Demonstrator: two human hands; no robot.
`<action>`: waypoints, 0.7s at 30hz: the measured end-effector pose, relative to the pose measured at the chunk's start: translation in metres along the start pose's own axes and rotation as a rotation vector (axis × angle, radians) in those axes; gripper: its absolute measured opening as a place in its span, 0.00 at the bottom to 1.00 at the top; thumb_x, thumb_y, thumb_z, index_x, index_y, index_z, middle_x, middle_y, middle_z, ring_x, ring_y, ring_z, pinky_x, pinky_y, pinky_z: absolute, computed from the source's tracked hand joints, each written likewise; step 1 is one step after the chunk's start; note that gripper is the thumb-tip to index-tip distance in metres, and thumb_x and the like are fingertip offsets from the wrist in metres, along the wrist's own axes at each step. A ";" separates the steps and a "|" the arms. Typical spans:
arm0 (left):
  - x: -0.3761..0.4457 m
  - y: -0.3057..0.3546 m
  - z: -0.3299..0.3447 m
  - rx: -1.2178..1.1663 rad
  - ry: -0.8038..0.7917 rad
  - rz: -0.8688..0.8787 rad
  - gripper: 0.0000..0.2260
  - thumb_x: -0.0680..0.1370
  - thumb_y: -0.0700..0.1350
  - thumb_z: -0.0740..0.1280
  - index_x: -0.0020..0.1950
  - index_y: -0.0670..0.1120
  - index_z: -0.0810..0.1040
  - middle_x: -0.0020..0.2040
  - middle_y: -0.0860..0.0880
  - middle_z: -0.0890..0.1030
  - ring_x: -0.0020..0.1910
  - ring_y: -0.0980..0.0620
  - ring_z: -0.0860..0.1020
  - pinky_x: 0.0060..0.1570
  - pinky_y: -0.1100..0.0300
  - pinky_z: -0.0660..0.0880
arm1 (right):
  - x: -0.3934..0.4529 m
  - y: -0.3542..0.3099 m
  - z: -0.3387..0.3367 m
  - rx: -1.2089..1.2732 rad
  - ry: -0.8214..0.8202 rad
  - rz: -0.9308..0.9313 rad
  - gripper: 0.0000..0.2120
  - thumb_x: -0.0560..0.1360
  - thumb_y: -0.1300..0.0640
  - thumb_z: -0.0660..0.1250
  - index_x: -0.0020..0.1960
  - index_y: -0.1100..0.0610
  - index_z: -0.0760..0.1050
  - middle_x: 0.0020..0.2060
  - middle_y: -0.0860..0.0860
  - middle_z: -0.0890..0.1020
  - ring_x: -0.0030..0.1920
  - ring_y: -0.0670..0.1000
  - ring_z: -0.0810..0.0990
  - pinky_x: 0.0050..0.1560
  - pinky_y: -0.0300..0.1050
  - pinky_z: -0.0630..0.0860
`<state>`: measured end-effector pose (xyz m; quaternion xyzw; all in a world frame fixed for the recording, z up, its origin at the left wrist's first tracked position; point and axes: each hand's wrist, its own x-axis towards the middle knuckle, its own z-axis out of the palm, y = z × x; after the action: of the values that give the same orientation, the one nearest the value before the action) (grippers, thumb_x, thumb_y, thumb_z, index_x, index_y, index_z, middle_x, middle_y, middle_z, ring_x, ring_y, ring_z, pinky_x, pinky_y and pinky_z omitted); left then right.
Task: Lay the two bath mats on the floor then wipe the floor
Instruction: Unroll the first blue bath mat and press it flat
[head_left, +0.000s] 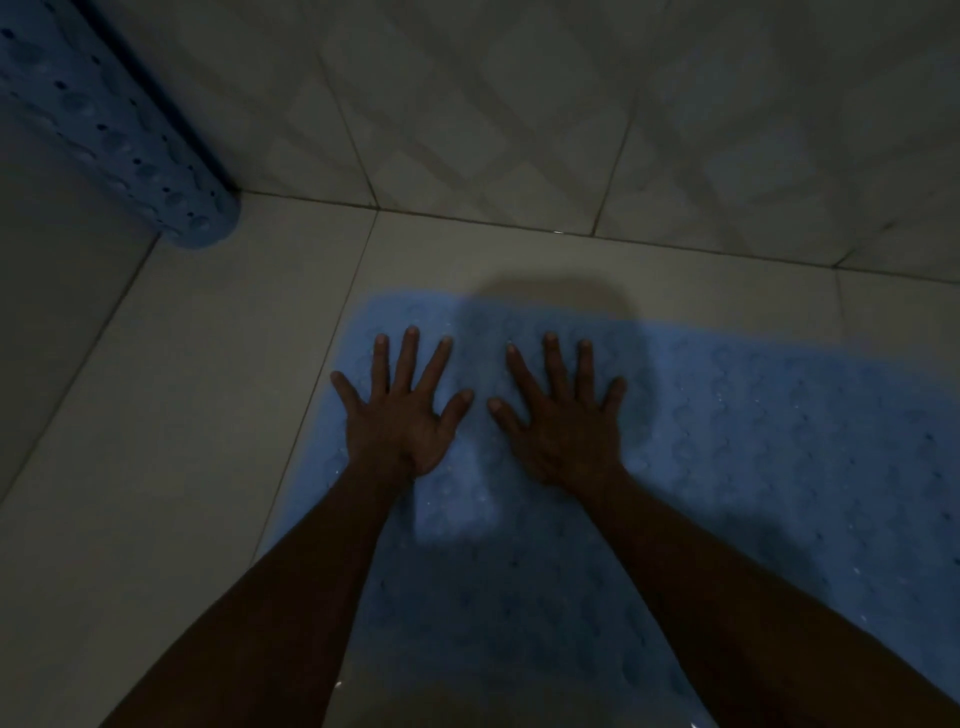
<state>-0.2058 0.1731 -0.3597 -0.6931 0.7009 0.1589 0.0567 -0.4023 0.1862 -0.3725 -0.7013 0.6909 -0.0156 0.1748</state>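
A light blue bath mat (727, 441) with a bumpy surface lies flat on the pale tiled floor (182, 415). Both palms press down on its far left part. My left hand (402, 410) rests flat near the mat's left edge, fingers spread. My right hand (563, 415) lies flat beside it, fingers spread too. Neither hand holds anything. A second blue bath mat (119, 135), dotted with holes, leans upright in the top left corner against the wall, its lower end touching the floor.
A tiled wall (571, 104) rises just behind the flat mat. Another wall stands at the left. The room is dim, and my shadow falls on the mat's far edge.
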 end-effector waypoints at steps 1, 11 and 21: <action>0.000 0.002 -0.002 -0.003 -0.028 -0.019 0.32 0.77 0.73 0.39 0.77 0.66 0.32 0.79 0.57 0.30 0.78 0.47 0.29 0.70 0.28 0.33 | 0.001 0.001 -0.002 0.009 -0.036 -0.005 0.32 0.77 0.29 0.44 0.76 0.35 0.35 0.78 0.45 0.35 0.77 0.58 0.31 0.71 0.71 0.36; -0.109 0.004 0.032 -0.104 0.043 -0.088 0.29 0.81 0.67 0.41 0.80 0.63 0.36 0.81 0.52 0.34 0.79 0.46 0.31 0.73 0.31 0.35 | -0.133 -0.011 0.025 -0.010 0.033 -0.054 0.32 0.78 0.32 0.45 0.79 0.40 0.42 0.80 0.48 0.41 0.78 0.57 0.37 0.73 0.70 0.40; -0.124 0.002 0.051 0.001 0.137 -0.079 0.29 0.82 0.67 0.44 0.81 0.62 0.42 0.83 0.52 0.42 0.81 0.46 0.37 0.68 0.22 0.40 | -0.138 -0.014 0.032 -0.069 0.061 -0.040 0.33 0.78 0.32 0.47 0.79 0.40 0.44 0.80 0.48 0.44 0.79 0.57 0.40 0.72 0.71 0.46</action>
<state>-0.2106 0.3067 -0.3704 -0.7293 0.6754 0.1087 0.0151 -0.3869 0.3272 -0.3689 -0.7198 0.6819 -0.0164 0.1292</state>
